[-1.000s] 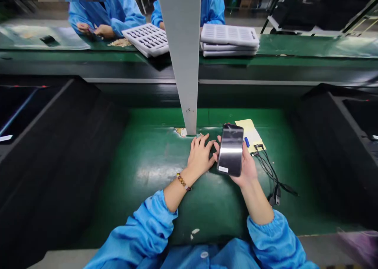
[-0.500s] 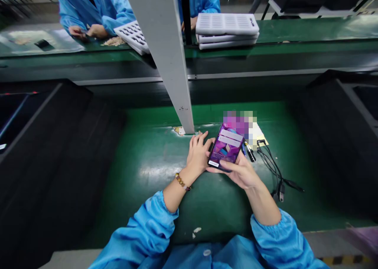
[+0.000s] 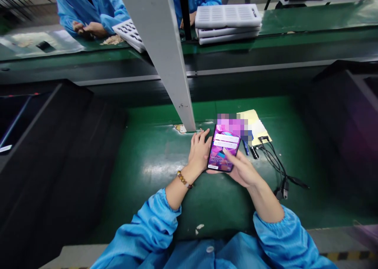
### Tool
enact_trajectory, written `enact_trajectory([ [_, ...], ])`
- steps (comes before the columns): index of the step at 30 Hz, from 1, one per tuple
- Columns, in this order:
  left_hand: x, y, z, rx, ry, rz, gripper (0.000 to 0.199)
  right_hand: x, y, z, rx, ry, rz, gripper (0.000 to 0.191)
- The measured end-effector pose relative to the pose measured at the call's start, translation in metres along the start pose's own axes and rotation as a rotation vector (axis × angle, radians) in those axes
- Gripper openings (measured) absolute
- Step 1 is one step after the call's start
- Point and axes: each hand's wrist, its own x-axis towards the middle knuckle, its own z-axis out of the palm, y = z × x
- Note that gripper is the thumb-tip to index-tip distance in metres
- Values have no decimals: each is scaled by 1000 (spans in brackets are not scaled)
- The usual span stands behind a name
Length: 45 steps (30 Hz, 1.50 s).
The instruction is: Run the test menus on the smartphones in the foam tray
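A smartphone (image 3: 223, 157) with a lit purple screen is gripped in my right hand (image 3: 243, 170), whose thumb lies over the glass. My left hand (image 3: 199, 151) rests beside the phone's left edge with its fingers stretched out; some of its fingertips are partly hidden near the phone. A beaded bracelet (image 3: 184, 179) circles my left wrist. Just right of the phone lie a blue pen (image 3: 245, 147) and a black marker (image 3: 254, 152). Yellow and white papers (image 3: 260, 131) sit behind them, partly blurred out. A coiled black cable (image 3: 276, 164) is on the green bench (image 3: 165, 159).
A grey post (image 3: 174, 76) rises from the bench ahead of my hands. Black boxes (image 3: 53, 166) flank the bench on both sides. Across the line, co-workers in blue sleeves sit by stacked white trays (image 3: 227, 23). Small white scraps (image 3: 200, 228) lie near the front.
My right thumb has moved up the screen from its lower edge. The phone is turned slightly more upright, and its screen looks brighter. The view has shifted a little.
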Motion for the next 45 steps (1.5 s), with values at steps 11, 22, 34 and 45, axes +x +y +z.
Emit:
enact_trajectory([
  [11, -5, -10, 6, -35, 8, 34, 51, 0, -2, 2, 87, -65, 46, 71],
  [22, 0, -2, 4, 7, -2, 22, 55, -2, 3, -3, 114, -35, 28, 63],
  [34, -1, -3, 2, -3, 22, 57, 54, -3, 1, 1, 86, -6, 17, 53],
  [45, 0, -3, 5, 23, 29, 32, 51, -2, 0, 1, -51, -40, -1, 46],
])
